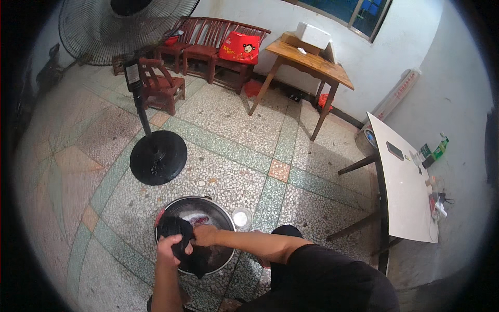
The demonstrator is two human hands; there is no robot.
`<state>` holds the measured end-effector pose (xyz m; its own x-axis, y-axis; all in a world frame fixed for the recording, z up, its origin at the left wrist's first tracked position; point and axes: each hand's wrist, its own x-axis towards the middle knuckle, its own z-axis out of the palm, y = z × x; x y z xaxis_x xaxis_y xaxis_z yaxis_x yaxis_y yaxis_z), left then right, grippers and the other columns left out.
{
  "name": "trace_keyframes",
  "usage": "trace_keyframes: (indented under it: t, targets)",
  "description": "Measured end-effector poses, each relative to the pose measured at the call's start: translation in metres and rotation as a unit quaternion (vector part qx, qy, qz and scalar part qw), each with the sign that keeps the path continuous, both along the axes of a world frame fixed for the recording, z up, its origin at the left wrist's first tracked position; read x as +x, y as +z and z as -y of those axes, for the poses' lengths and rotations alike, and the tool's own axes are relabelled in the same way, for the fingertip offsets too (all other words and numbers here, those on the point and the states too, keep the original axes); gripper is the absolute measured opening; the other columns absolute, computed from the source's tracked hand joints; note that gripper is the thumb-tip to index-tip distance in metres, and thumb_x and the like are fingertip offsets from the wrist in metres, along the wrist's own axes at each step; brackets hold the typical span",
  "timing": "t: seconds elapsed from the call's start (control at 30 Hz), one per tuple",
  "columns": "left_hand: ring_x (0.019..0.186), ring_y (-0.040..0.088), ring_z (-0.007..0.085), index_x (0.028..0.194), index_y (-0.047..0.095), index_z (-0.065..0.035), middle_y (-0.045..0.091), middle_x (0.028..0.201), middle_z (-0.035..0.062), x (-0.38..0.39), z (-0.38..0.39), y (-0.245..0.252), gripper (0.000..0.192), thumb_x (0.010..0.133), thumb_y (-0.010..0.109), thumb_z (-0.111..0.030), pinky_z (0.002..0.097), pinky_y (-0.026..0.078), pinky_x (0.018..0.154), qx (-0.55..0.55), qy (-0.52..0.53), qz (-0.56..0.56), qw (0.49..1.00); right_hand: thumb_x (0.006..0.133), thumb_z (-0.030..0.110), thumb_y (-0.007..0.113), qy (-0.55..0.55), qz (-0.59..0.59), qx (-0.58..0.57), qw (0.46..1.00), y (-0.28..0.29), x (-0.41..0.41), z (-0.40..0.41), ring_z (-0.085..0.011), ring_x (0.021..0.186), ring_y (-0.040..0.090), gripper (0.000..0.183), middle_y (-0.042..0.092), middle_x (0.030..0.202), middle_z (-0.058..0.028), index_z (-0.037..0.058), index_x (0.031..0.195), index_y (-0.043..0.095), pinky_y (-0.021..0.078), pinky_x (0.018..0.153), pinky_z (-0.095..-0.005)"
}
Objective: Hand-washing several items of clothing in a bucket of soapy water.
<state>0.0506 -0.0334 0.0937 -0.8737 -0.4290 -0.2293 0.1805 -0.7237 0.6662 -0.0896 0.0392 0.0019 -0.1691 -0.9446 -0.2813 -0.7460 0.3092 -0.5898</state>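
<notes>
A round metal basin (pixel 230 258) stands on the terrazzo floor, with dark cloth and what looks like water in it. My left hand (pixel 170 249) is closed on a bunched black cloth (pixel 175 230) at the basin's left side, its thumb on top. Part of the cloth hangs down into the basin and over its near rim. My right hand (pixel 205 235) reaches in from the right and touches the same cloth; its fingertips are partly hidden. Beyond it, a small dark red thing (pixel 200 220) lies in the basin. A small bowl with white contents (pixel 241 218) sits just right of the basin.
A standing fan's round black base (pixel 158 158) is beyond the basin. A small red wooden chair (pixel 163 87) stands behind the fan pole. At the right is a white-topped table (pixel 401 187) holding a phone (pixel 395 151). A wooden table (pixel 308 58) stands by the far wall.
</notes>
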Motion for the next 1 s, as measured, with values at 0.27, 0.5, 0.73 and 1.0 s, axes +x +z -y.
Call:
trace_keyframes:
  t: [0.27, 0.5, 0.73, 1.0]
  targets:
    - [0.070, 0.063, 0.0313, 0.097, 0.059, 0.0044, 0.064, 0.081, 0.0152, 0.035, 0.040, -0.059, 0.038, 0.064, 0.064, -0.012, 0.0392, 0.052, 0.066, -0.429, -0.077, 0.243, 0.867, 0.070, 0.022, 0.053, 0.075, -0.054, 0.132, 0.987, 0.007, -0.015, 0.008, -0.0349, 0.086, 0.062, 0.031, 0.064, 0.088, -0.0226, -0.0016, 0.085, 0.066, 0.0491, 0.074, -0.0434]
    - [0.117, 0.043, 0.0399, 0.132, 0.031, 0.0012, 0.043, 0.126, 0.0266, 0.050, 0.018, -0.070, 0.076, 0.071, 0.067, -0.027, 0.0441, 0.036, 0.097, -0.694, -0.071, 0.317, 0.643, 0.067, 0.024, 0.061, 0.037, 0.147, -0.053, 0.987, 0.039, -0.025, 0.012, -0.0262, 0.061, 0.059, 0.029, 0.060, 0.066, -0.0163, -0.0011, 0.082, 0.063, 0.0463, 0.058, -0.0380]
    - [0.117, 0.042, 0.0386, 0.129, 0.034, 0.0034, 0.043, 0.124, 0.0262, 0.003, 0.022, -0.063, 0.063, 0.077, 0.062, -0.019, 0.0391, 0.035, 0.098, -0.633, -0.018, 0.253, 0.732, 0.068, 0.004, 0.059, -0.164, 0.676, -0.102, 0.711, 0.072, -0.050, 0.022, -0.0162, 0.073, 0.060, 0.020, 0.064, 0.082, -0.0065, -0.0007, 0.088, 0.061, 0.0479, 0.071, -0.0273]
    - [0.086, 0.060, 0.0182, 0.094, 0.058, 0.0018, 0.064, 0.091, 0.0099, 0.016, 0.033, -0.042, 0.019, 0.086, 0.049, -0.013, 0.0285, 0.043, 0.081, -0.481, 0.047, 0.246, 0.840, 0.067, 0.003, 0.057, -0.128, 0.716, -0.066, 0.683, 0.067, -0.055, 0.020, -0.0187, 0.075, 0.062, 0.025, 0.064, 0.084, -0.0089, -0.0014, 0.091, 0.061, 0.0499, 0.073, -0.0305]
